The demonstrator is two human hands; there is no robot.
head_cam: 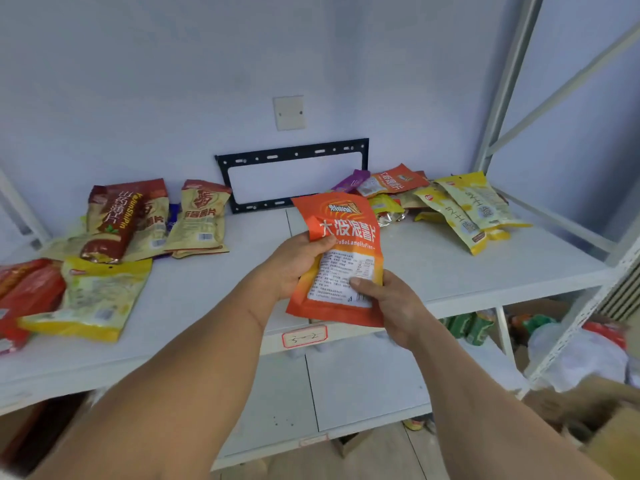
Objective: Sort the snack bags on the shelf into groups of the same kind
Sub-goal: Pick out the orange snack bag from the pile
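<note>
Both hands, left hand (294, 261) and right hand (388, 303), grip one orange snack bag (341, 258) above the shelf (433, 268). Step: identification. Next: placing it with its matching orange bag (394, 180) at rear right.

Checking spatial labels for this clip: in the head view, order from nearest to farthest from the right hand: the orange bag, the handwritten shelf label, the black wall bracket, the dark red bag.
1. Orange bag, held in the right hand.
2. Shelf label, just lower left on the shelf edge.
3. Black wall bracket, behind, on the wall.
4. Dark red bag, far left.
</note>
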